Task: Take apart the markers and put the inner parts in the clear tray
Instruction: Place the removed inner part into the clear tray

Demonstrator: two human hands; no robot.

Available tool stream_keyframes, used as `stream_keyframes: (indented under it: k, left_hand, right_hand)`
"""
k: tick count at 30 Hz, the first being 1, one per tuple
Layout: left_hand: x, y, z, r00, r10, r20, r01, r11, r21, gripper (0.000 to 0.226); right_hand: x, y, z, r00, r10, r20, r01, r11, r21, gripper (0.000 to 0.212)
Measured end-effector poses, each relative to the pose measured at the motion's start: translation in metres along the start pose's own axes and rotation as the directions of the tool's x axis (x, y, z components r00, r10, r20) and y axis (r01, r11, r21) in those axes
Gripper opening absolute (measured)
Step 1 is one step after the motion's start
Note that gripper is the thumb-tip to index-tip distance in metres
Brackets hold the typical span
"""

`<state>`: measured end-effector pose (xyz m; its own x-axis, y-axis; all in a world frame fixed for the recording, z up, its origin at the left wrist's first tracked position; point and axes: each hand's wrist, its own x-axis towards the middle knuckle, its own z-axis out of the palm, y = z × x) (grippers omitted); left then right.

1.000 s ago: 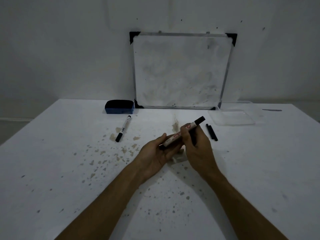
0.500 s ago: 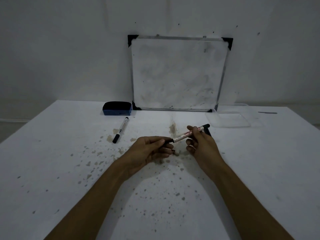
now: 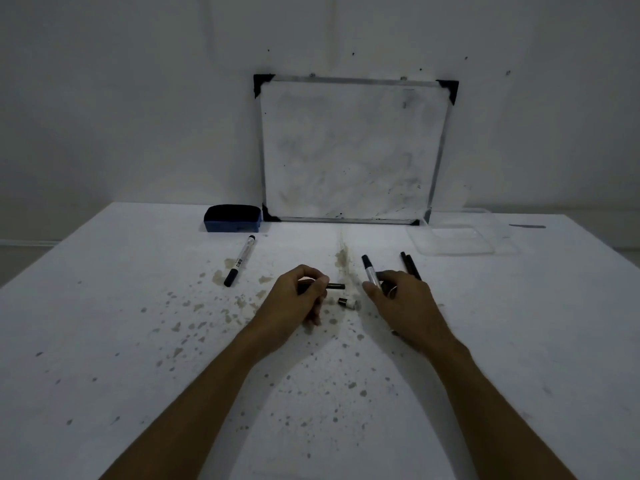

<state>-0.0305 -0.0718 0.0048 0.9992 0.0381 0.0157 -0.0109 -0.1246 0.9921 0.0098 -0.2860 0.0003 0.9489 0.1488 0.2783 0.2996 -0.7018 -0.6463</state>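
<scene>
My left hand (image 3: pixel 297 301) is closed around a thin black inner rod (image 3: pixel 335 286) whose end pokes out to the right. My right hand (image 3: pixel 401 299) grips the white marker barrel (image 3: pixel 370 271), its black cap end pointing up and away. The two hands are apart. A small black-and-white end piece (image 3: pixel 346 302) lies on the table between them. Two black sticks (image 3: pixel 410 265) lie just behind my right hand. A whole marker (image 3: pixel 240 260) lies to the left. The clear tray (image 3: pixel 455 239) sits at the back right, with nothing visible inside.
A whiteboard (image 3: pixel 349 150) leans against the wall at the back. A blue eraser (image 3: pixel 232 218) rests to its left. The white table (image 3: pixel 104 341) is speckled with brown stains. A dark flat item (image 3: pixel 527 226) lies at the far right rear.
The marker was in one piece between both hands; now the black inner rod is out in my left hand and the barrel stays in my right. The hands have moved apart.
</scene>
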Motion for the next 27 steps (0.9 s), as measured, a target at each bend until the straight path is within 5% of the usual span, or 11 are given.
stream_keyframes:
  k: [8, 14, 23, 27]
  left_hand:
    - [-0.012, -0.001, 0.012, 0.996, 0.079, -0.039, -0.077, 0.996, 0.034, 0.019]
    - [-0.017, 0.007, 0.025, 0.984, 0.125, -0.124, -0.118, 0.991, 0.063, 0.012]
    - [0.022, 0.055, 0.087, 0.967, 0.255, 0.019, -0.255, 0.949, 0.185, 0.011]
    - [0.05, 0.067, 0.128, 0.946, 0.324, 0.013, -0.314, 0.906, 0.286, 0.013]
  right_hand:
    - [-0.004, 0.001, 0.014, 1.0, 0.002, -0.021, -0.005, 0.992, -0.129, 0.033]
    - [-0.019, 0.0, -0.014, 0.999, 0.038, 0.014, -0.038, 0.999, 0.014, 0.034]
    - [-0.001, 0.08, -0.103, 0.973, 0.213, -0.088, -0.218, 0.974, -0.053, 0.024]
    - [0.012, 0.117, -0.11, 0.956, 0.273, -0.11, -0.287, 0.947, -0.143, 0.04]
